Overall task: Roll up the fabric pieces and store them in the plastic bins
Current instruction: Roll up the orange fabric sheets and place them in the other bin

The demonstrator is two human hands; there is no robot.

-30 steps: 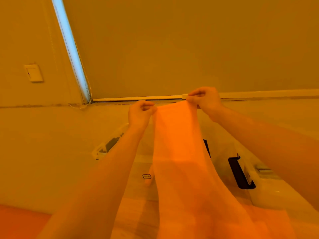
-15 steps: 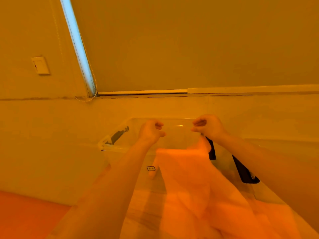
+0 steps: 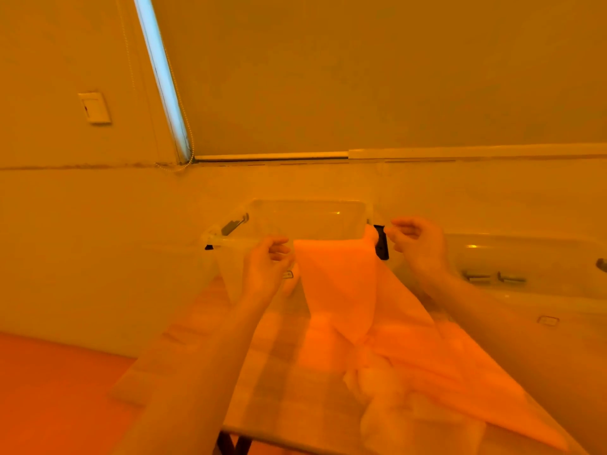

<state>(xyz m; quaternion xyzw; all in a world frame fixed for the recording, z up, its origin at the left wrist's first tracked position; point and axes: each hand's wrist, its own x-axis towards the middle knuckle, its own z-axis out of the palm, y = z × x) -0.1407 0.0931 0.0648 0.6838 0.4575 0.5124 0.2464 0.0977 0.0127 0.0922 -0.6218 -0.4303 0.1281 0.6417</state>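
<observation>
A long strip of thin orange fabric (image 3: 341,284) is stretched by its top edge in front of a clear plastic bin (image 3: 305,218). My left hand (image 3: 267,267) pinches the strip's left corner. My right hand (image 3: 417,244) pinches its right corner beside the bin's black latch (image 3: 381,246). The strip hangs down and its lower end lies crumpled on the small wooden table (image 3: 262,372). A second clear bin (image 3: 525,264) stands to the right.
More pale fabric (image 3: 394,405) is piled on the table's near right. A wall with a white switch plate (image 3: 94,107) and a window blind with a bead cord rise behind the bins. Orange floor (image 3: 49,389) lies to the left.
Both hands have come down from chest height to the bin's rim with the strip's top edge. The fabric has slackened and folded onto the table.
</observation>
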